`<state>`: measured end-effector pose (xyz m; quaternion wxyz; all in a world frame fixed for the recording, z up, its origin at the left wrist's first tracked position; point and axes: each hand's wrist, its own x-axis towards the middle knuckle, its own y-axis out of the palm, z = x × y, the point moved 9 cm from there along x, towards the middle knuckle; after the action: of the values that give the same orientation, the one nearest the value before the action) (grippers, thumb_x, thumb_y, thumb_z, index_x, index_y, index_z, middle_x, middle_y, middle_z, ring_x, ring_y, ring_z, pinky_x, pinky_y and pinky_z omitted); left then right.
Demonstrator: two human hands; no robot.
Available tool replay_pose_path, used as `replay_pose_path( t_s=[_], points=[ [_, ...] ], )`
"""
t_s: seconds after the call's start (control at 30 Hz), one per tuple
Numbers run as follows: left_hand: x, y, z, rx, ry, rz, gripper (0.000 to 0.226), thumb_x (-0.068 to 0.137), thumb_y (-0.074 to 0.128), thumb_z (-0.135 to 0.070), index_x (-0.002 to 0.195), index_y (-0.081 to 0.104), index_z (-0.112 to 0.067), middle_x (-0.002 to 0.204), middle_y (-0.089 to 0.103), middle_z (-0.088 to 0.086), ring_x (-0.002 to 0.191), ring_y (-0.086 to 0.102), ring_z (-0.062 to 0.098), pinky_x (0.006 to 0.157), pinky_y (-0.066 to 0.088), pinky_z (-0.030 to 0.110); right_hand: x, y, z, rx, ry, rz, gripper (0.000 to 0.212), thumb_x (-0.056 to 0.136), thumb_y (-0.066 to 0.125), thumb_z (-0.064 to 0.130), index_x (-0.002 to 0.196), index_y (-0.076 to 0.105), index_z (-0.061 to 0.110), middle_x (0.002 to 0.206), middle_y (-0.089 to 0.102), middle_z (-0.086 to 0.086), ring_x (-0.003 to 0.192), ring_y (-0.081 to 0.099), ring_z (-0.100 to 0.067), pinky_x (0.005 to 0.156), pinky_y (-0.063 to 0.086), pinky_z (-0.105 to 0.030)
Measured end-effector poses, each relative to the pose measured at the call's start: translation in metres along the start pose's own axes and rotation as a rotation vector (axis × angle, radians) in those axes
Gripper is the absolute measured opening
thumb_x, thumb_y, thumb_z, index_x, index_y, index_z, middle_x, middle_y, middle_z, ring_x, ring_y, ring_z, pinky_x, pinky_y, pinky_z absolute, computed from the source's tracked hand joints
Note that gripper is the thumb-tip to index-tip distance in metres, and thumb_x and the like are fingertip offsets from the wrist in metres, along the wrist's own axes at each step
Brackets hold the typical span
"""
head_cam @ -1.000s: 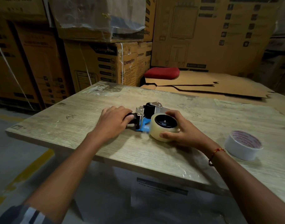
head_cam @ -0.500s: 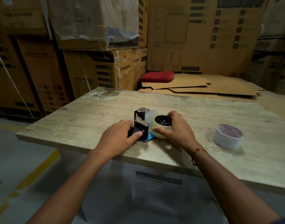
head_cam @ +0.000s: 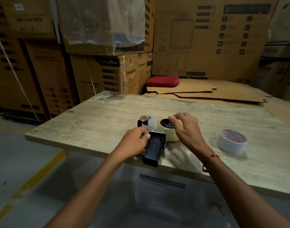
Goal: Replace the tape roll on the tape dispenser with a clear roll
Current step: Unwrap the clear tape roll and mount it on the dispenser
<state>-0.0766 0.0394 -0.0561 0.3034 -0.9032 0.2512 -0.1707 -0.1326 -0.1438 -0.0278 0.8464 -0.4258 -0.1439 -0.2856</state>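
Note:
The tape dispenser [head_cam: 153,145] lies on its side on the wooden table [head_cam: 94,122], its black handle pointing toward me over the front edge. A clear tape roll [head_cam: 169,134] sits on its black hub. My left hand [head_cam: 134,143] grips the dispenser beside the metal bracket at the top of the handle. My right hand [head_cam: 187,129] hovers over the clear roll, its thumb and forefinger pinched at the roll's upper edge; whether they hold tape I cannot tell. A white tape roll [head_cam: 231,141] with red print lies flat to the right.
Stacked cardboard boxes [head_cam: 108,74] stand behind the table. Flattened cardboard sheets [head_cam: 211,92] and a red cushion [head_cam: 162,81] lie at the back right. The floor [head_cam: 25,162] at left has a yellow line. A paper label [head_cam: 159,185] hangs under the table.
The dispenser has turned so its handle points toward me. My left hand shifted from the handle to the bracket. My right hand lifted off the roll's side to its top edge.

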Motion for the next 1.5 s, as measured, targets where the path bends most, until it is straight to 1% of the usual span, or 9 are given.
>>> replay_pose_path(
  t_s=[0.13,0.27,0.37,0.57,0.77,0.97,1.13,1.37,1.5],
  points=[
    [-0.006,0.019,-0.005,-0.151,-0.005,0.169,0.021,0.102,0.046,-0.012,0.091,0.064,-0.014,0.072,0.07,0.004,0.058,0.063,0.015,0.062,0.053,0.034,-0.008,-0.001,0.026,-0.006,-0.107,0.067,0.028,0.091,0.058,0.055,0.095,0.07,0.03,0.095,0.057,0.01,0.106,0.053,-0.024,0.085,0.048,-0.037],
    [0.002,-0.033,0.013,-0.065,-0.047,-0.349,0.021,0.097,0.05,-0.02,0.083,0.065,-0.024,0.066,0.068,0.0,0.063,0.067,0.018,0.068,0.059,0.042,-0.019,0.023,0.037,-0.11,-0.097,0.229,0.034,0.086,0.065,0.058,0.101,0.068,0.027,0.106,0.061,0.004,0.106,0.053,-0.021,0.089,0.052,-0.04],
    [0.006,-0.042,0.014,-0.053,-0.03,-0.478,0.012,0.095,0.055,-0.022,0.087,0.063,-0.023,0.084,0.068,-0.003,0.08,0.066,0.019,0.073,0.056,0.04,-0.026,0.039,0.037,-0.184,-0.113,0.301,0.041,0.088,0.068,0.048,0.121,0.063,0.024,0.114,0.062,0.0,0.109,0.055,-0.023,0.088,0.052,-0.04],
    [0.031,-0.012,-0.001,-0.075,0.128,-0.291,0.019,0.096,0.057,-0.032,0.112,0.064,-0.024,0.117,0.056,-0.005,0.103,0.059,0.015,0.087,0.053,0.038,-0.028,0.019,0.03,-0.158,-0.158,0.407,0.033,0.093,0.069,0.026,0.125,0.064,0.023,0.119,0.064,-0.002,0.108,0.059,-0.021,0.093,0.052,-0.039],
    [0.037,0.02,-0.012,-0.1,0.188,-0.221,0.02,0.098,0.053,-0.03,0.106,0.068,-0.019,0.117,0.057,-0.004,0.11,0.054,0.015,0.095,0.048,0.039,-0.03,0.003,0.001,-0.279,-0.1,0.445,0.035,0.094,0.061,0.01,0.122,0.061,0.03,0.131,0.056,0.001,0.125,0.043,-0.026,0.102,0.041,-0.039],
    [0.039,0.037,-0.01,-0.158,0.163,-0.243,0.03,0.103,0.036,-0.021,0.108,0.065,-0.015,0.127,0.052,-0.006,0.104,0.046,0.002,0.087,0.038,0.027,-0.037,0.002,0.0,-0.112,-0.099,0.51,0.028,0.095,0.061,0.027,0.121,0.06,0.035,0.133,0.049,0.01,0.136,0.022,-0.018,0.107,0.027,-0.034],
    [0.043,0.038,-0.004,-0.177,0.156,-0.246,0.032,0.103,0.034,-0.024,0.111,0.064,-0.015,0.131,0.052,-0.005,0.109,0.046,0.004,0.091,0.038,0.029,-0.041,0.002,0.0,-0.017,-0.104,0.555,0.024,0.092,0.06,0.054,0.097,0.065,0.031,0.12,0.05,0.014,0.128,0.029,-0.014,0.104,0.034,-0.035],
    [0.044,0.034,-0.006,-0.188,0.096,-0.135,0.032,0.104,0.036,-0.026,0.119,0.063,-0.019,0.151,0.044,-0.005,0.137,0.04,0.014,0.107,0.034,0.033,-0.024,-0.023,-0.007,0.058,0.009,0.318,0.032,0.105,0.039,0.043,0.119,0.056,0.02,0.113,0.057,-0.002,0.099,0.057,-0.016,0.083,0.049,-0.03],
    [0.049,0.028,-0.017,-0.083,0.051,-0.104,0.026,0.103,0.039,-0.022,0.106,0.065,-0.022,0.131,0.06,0.004,0.1,0.054,0.014,0.077,0.043,0.031,-0.023,-0.014,-0.027,-0.212,0.069,0.348,0.035,0.106,0.031,0.046,0.12,0.053,0.022,0.111,0.051,-0.001,0.099,0.054,-0.021,0.086,0.044,-0.039]
  ],
)
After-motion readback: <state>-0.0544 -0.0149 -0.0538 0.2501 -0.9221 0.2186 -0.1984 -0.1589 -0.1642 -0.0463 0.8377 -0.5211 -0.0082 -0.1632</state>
